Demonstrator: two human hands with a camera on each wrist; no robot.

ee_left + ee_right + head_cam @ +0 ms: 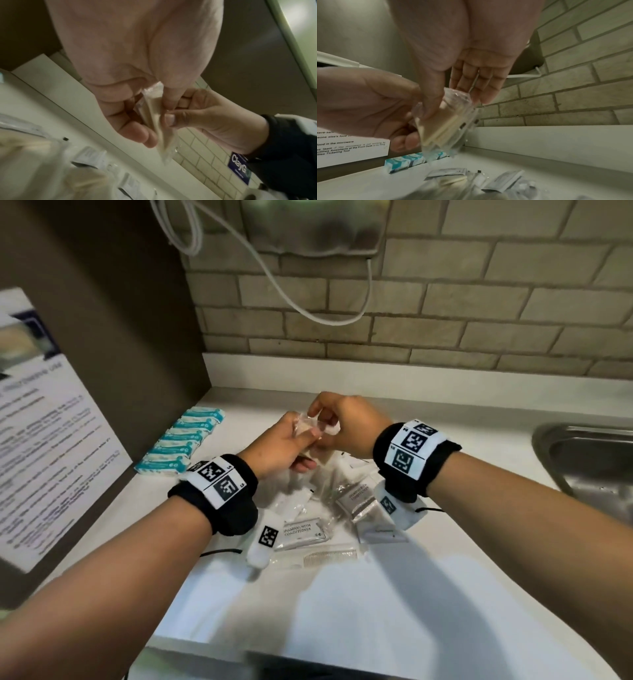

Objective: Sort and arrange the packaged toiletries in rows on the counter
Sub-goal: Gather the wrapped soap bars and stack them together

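Both hands hold a clear plastic packet (308,429) with beige contents up above the counter. My left hand (297,436) grips its lower part from the left, thumb on one side and fingers on the other. My right hand (319,415) pinches its top edge. The left wrist view shows the packet (154,121) edge-on between both thumbs. In the right wrist view the packet (447,125) looks like a small stack. A row of teal-and-white packets (181,440) lies at the left. A loose pile of shampoo sachets (301,532) and a packaged comb (329,556) lies under my wrists.
A steel sink (589,467) is set into the white counter (411,594) at the right. A brown side panel with a printed notice (44,422) stands at the left. The brick wall (445,330) closes the back, with a white cord (308,309) hanging from a dispenser.
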